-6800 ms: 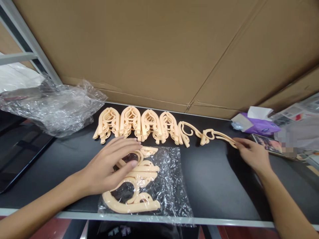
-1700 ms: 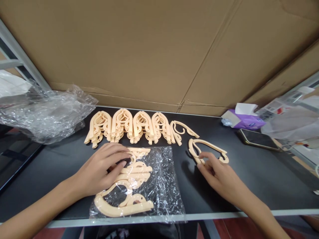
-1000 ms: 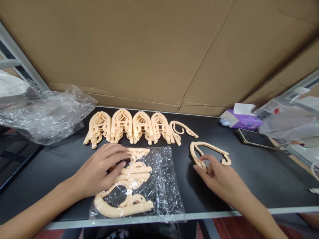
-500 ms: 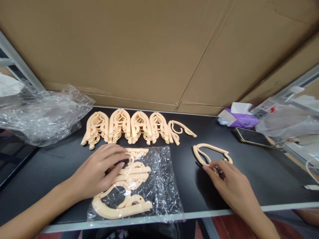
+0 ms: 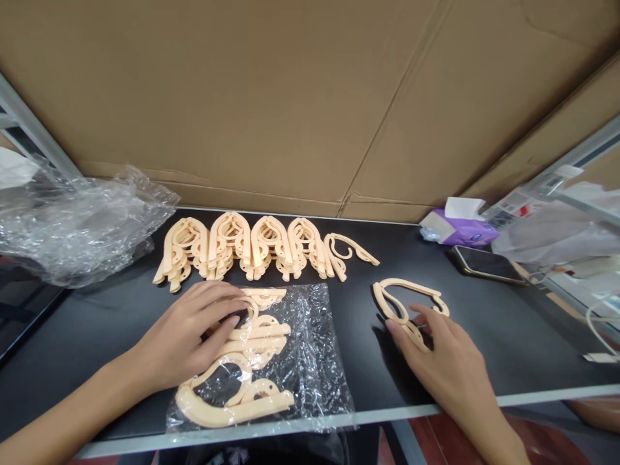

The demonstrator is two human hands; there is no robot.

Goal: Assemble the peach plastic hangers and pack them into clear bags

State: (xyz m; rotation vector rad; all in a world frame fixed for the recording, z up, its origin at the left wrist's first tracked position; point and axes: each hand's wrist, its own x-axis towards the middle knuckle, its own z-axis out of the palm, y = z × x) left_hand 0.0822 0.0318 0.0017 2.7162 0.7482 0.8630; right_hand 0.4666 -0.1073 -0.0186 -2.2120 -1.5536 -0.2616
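Observation:
A clear plastic bag with cream folding hangers lies at the front of the black table. My left hand rests over the bag's left part, its thumb and fingers curled round a hanger there; the palm hides part of the contents. To the right, a single folding hanger lies on the tabletop. My right hand is over its near end, thumb and forefinger apart, with the other fingers partly hidden. The hand covers some of that hanger.
Several stacks of folding hangers stand in a row at the back, with one loose hanger at their right end. Crumpled clear plastic sits at left. A purple tissue pack and a phone lie at right, before a cardboard wall.
My right thumb and forefinger have spread apart and come off the hanger at right, which stays on the table. My left hand has hardly moved. The view has shifted slightly.

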